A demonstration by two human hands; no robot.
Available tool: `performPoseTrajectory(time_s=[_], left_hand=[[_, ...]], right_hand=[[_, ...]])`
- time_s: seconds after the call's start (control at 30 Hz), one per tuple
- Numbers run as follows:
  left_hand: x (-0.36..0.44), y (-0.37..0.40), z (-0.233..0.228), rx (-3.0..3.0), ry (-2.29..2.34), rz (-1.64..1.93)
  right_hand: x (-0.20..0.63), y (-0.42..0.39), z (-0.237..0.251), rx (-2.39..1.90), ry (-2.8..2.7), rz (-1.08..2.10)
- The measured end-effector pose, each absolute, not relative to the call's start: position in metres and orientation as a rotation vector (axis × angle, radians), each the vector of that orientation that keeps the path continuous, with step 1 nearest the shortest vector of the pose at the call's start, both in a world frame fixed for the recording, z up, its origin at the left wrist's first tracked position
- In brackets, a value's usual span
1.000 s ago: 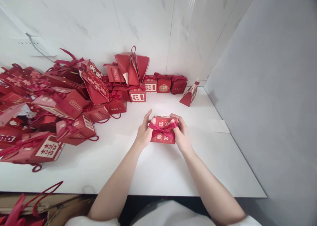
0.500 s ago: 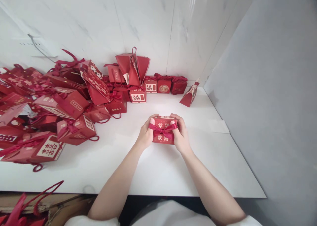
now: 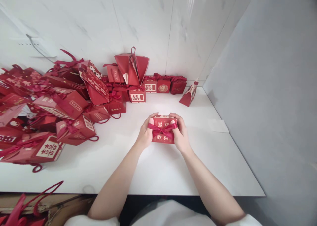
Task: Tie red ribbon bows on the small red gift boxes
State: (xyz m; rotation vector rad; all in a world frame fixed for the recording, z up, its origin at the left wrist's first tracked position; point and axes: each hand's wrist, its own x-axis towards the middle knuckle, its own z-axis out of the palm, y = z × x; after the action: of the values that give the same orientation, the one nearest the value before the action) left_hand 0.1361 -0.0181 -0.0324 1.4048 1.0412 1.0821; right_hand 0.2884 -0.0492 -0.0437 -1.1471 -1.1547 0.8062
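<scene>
Between my two hands is a red gift box with pale Chinese characters on its top. A dark pink ribbon is tied in a bow across it. My left hand is wrapped round the box's left side, its thumb on the ribbon's left end. On the opposite side my right hand grips the box, thumb over the bow's right end. The fingers behind the box are partly hidden. The box is at the white table; whether its base touches the surface I cannot tell.
Red gift boxes with ribbons and cords are heaped on the left. Several more boxes line the wall, with a folded red one at the right end. A cardboard carton stands below the table's front left edge.
Both hands keep the same hold on the box and the bow looks the same. The whole view has shifted very slightly.
</scene>
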Motion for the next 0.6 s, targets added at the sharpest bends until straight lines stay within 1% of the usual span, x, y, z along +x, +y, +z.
performPoseTrajectory(time_s=[0.37,0.6], left_hand=[[0.126,-0.018,-0.023,1.579,1.051,1.083],[0.130,-0.019,-0.025,1.558,1.062,1.097]], right_hand=[[0.288,-0.052,-0.036,-1.114,-1.236,0.764],[0.288,-0.052,-0.040,-1.115,-1.215,0.781]])
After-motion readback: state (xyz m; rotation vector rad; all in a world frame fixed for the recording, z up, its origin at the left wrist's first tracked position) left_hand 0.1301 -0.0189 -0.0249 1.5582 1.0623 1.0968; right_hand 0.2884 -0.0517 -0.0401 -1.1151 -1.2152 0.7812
